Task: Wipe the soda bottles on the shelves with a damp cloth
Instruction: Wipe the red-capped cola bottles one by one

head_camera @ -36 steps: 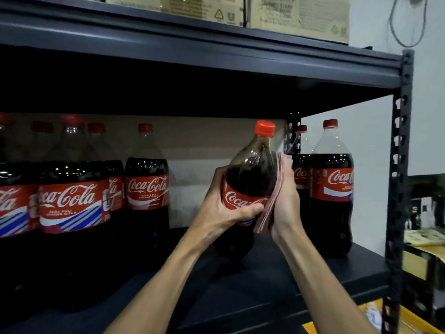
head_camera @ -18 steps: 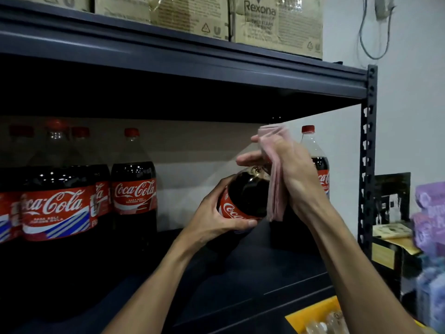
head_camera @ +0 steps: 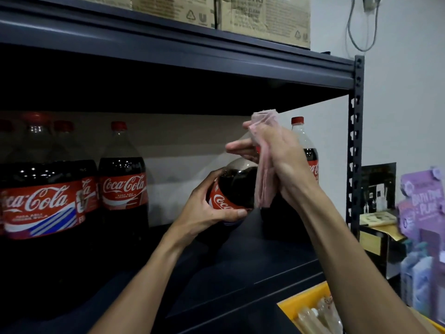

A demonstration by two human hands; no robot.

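The left grip (head_camera: 212,210) curls round the label of a tilted soda bottle (head_camera: 237,182) over the dark shelf (head_camera: 252,268); the right grip (head_camera: 279,160) pinches a folded pink cloth (head_camera: 265,184) against the bottle's neck, hiding the cap; other bottles (head_camera: 122,189) stand upright on the shelf, left and right

The right hand (head_camera: 284,162) and folded pink cloth (head_camera: 265,186) hid the cap of the held dark cola bottle (head_camera: 237,182); purple packages (head_camera: 423,206) at right were blurred.
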